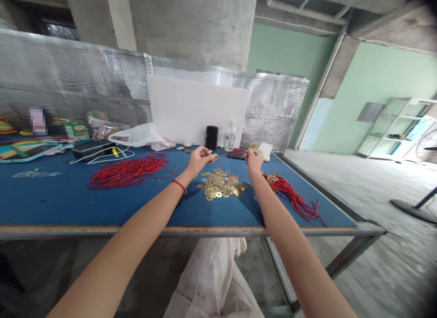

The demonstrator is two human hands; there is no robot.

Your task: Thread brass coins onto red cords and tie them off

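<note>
My left hand (200,159) is closed in a pinch on a brass coin (215,156), held above the far side of the coin pile. From there a thin red cord (235,153) stretches across to my right hand (254,160), whose fingers pinch its other end. Below and between both hands lies a loose pile of brass coins (218,186) with holes in their middles. Beside my right forearm rests a bundle of red cords with coins at one end (293,193). Left of my left hand spreads a heap of loose red cord (128,171).
A phone (212,137) and a clear bottle (230,136) stand at the back before a white board (194,109). At the left are a white plastic bag (143,135), a black box (92,149) and a white cable (102,158). The blue table (78,204) ends close to me.
</note>
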